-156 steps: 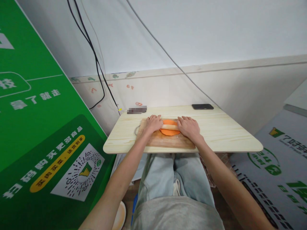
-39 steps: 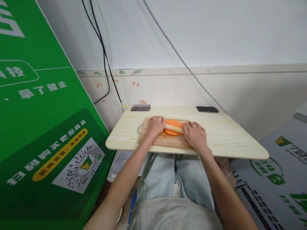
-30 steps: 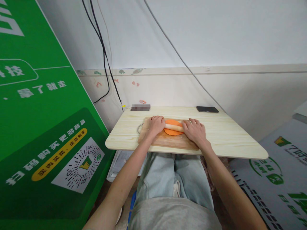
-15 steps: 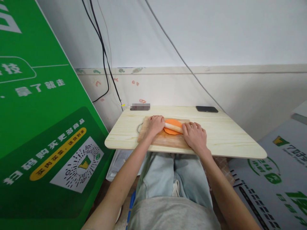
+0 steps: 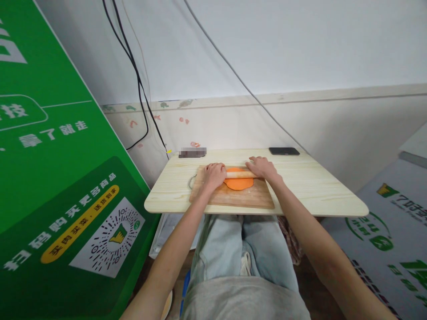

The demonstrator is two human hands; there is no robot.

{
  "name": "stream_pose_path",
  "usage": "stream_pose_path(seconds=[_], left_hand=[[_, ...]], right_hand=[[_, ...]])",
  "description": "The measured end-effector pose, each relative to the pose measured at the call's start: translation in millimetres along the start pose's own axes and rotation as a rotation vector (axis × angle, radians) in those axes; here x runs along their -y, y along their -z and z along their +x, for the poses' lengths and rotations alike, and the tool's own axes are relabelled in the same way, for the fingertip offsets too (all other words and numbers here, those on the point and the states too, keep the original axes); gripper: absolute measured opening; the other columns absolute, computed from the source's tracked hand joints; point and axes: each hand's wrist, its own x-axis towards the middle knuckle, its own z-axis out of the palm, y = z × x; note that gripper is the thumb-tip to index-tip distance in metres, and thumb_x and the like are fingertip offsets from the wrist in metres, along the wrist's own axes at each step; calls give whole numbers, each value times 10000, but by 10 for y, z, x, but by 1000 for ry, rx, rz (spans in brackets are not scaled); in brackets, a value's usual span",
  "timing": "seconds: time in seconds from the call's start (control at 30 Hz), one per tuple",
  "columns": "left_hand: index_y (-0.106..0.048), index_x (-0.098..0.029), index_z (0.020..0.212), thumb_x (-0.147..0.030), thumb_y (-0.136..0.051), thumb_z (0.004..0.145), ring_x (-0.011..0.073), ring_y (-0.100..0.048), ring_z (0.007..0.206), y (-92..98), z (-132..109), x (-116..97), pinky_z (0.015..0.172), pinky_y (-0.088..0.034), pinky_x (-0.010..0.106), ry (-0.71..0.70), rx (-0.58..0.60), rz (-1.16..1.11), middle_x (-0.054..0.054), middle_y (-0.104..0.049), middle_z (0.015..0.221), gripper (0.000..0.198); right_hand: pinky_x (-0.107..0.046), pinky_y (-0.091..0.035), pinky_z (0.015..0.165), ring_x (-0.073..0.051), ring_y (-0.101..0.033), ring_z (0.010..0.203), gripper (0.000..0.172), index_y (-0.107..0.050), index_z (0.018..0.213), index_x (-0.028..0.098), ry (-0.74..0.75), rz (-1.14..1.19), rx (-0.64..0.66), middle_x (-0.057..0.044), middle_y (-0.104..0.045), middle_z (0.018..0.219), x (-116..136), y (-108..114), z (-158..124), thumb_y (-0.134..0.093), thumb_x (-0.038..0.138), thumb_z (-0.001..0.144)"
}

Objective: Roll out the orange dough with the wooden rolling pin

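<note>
A flat orange disc of dough (image 5: pixel 239 183) lies on a wooden cutting board (image 5: pixel 233 198) on a light wooden table (image 5: pixel 316 186). Across the disc's far part rests a pale rolling pin (image 5: pixel 240 174). My left hand (image 5: pixel 212 174) is curled over the pin's left end. My right hand (image 5: pixel 263 167) presses on the pin's right end, fingers bent over it, reaching toward the far edge of the board.
A black phone (image 5: pixel 284 151) lies at the table's far right. A small dark object (image 5: pixel 192 153) sits at the far left with a cable running up the wall. A large green printed panel (image 5: pixel 60 178) leans at the left. My knees are under the table.
The rolling pin has moved away from me over the dough; my right hand shifted from the near right to the far side, and the pin now lies nearly level.
</note>
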Motion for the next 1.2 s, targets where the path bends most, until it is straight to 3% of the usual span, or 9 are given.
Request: stream_pose_path(seconds=[0.13,0.3,0.37,0.53,0.63,0.73,0.9,1.0,1.2], left_hand=[[-843,-240,1199,-215,-451,1090,270,-713,1313,9,-7,-14,1156,-486,401,1,-2,6,103,-825,1362,407],[-840,-229,1135,-230,-437,1109,278,-726,1264,25,-24,-35,1113,-495,406,-9,-6,19,108,-835,1312,403],[-838,-225,1140,-231,-426,1116,280,-725,1262,28,-23,-33,1109,-496,408,-14,1,27,115,-834,1309,413],[-841,-232,1164,-237,-417,1120,275,-721,1274,24,-2,-18,1121,-491,406,-5,10,36,116,-833,1319,426],[-840,-230,1194,-225,-419,1113,276,-714,1298,12,9,-14,1151,-480,410,5,8,22,113,-827,1347,429],[-839,-234,1203,-209,-419,1106,272,-709,1315,7,6,-21,1166,-473,405,0,6,8,105,-823,1365,432],[-839,-230,1154,-230,-412,1121,288,-716,1279,25,-28,-43,1134,-484,425,11,-5,-4,111,-829,1332,428],[-834,-246,1148,-231,-414,1123,285,-711,1274,36,-40,-46,1135,-478,431,7,-8,-10,101,-831,1319,421],[-835,-235,1172,-235,-398,1132,287,-717,1277,21,-9,-33,1129,-484,426,11,11,21,111,-831,1326,439]], right_hand=[[-507,-515,1148,-359,-597,1446,568,-701,1535,236,-15,-11,-105,-163,-702,1573,39,-112,-416,-304,432,1179],[-507,-514,1125,-371,-611,1403,538,-777,1383,205,-79,-51,-253,-200,-746,1466,128,-241,-876,-318,396,1178],[-518,-513,1131,-374,-614,1405,547,-778,1401,208,-80,-33,-230,-196,-734,1489,125,-216,-811,-321,406,1175],[-541,-494,1178,-388,-596,1465,612,-636,1632,217,-98,39,-52,-199,-641,1636,26,-31,-232,-370,490,1153],[-534,-490,1188,-386,-598,1471,621,-621,1643,202,-103,52,1,-216,-633,1641,4,20,-30,-371,485,1150],[-548,-491,1188,-389,-589,1475,593,-648,1611,211,-82,29,-41,-210,-647,1623,13,-14,-138,-352,455,1159],[-500,-534,1118,-359,-616,1404,545,-739,1463,235,-60,-31,-162,-174,-722,1515,59,-171,-697,-293,374,1183],[-496,-535,1109,-362,-609,1407,547,-752,1428,228,-55,-50,-239,-171,-730,1497,81,-227,-859,-279,359,1187],[-569,-504,1175,-387,-593,1447,573,-707,1543,251,-74,38,-90,-169,-660,1616,0,-108,-362,-313,444,1173]])
